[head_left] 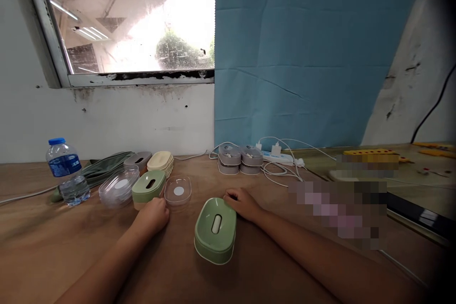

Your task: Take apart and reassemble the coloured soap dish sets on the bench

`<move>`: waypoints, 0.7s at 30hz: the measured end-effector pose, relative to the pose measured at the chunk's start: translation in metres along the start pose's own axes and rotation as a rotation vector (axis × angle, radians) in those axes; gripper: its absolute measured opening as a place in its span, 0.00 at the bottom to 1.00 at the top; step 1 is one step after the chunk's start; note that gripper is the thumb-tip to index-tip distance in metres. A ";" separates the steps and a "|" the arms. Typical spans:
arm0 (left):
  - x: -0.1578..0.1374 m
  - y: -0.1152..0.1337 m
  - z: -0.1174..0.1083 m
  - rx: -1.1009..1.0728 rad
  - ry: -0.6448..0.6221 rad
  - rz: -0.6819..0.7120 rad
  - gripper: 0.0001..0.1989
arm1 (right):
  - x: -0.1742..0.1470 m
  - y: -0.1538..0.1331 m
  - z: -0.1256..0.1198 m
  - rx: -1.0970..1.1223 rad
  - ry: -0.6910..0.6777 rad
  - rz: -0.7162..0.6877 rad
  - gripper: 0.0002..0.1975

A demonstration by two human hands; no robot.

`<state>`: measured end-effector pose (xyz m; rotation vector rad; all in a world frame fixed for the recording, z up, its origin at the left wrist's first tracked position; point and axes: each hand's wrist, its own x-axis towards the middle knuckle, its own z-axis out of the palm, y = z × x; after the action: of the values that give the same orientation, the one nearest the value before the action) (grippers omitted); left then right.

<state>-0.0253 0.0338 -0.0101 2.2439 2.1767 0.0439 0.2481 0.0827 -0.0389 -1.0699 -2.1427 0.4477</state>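
Observation:
A green oval box (215,242) stands on the table in front of me, with a slot and a pale capsule-shaped piece in its recessed top. My right hand (244,204) rests at its far right side, fingers curled in, close to or touching the rim. To the left, my left hand (152,216) lies as a loose fist on the table, just in front of a second green oval piece (147,187) with an open slot. Its fingertips are partly hidden. A clear oval lid (178,191) with a white round sticker lies beyond that hand.
Stacked clear lids (119,187), a cream stack (160,162), a grey slotted piece (138,160), a dark green bag (107,168) and a water bottle (67,173) stand at left. Grey boxes (229,159) and a power strip (278,156) with cables are at the back. A blurred patch covers the right.

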 end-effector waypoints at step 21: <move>-0.055 0.066 -0.026 -0.335 0.278 0.615 0.15 | -0.001 -0.007 -0.003 0.102 0.011 0.046 0.13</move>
<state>0.0381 -0.0238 0.0172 2.6999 1.3314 0.7006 0.2463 0.0775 -0.0330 -1.0631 -2.0660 0.5656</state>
